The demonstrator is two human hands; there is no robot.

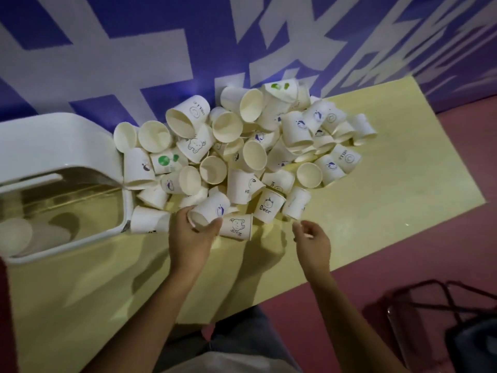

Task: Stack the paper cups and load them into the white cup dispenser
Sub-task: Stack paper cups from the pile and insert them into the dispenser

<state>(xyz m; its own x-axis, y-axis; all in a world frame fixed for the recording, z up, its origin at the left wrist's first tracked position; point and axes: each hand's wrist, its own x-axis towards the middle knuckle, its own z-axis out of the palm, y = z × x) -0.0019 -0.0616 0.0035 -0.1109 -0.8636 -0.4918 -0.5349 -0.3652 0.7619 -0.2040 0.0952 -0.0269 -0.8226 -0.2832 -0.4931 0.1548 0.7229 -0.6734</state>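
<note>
A purple-marked paper cup (210, 210) is gripped by the left hand (192, 235) at the near edge of the paper cup heap (255, 146). The right hand (312, 239) is held just near of the "Bear" cup (269, 207), fingers loosely curled, nothing grasped. The white cup dispenser (61, 138) is laid left of the heap on the yellow table (376, 211).

A near cup (269, 208) reads "Bear"; a far cup (345, 157) "HELLO".
</note>
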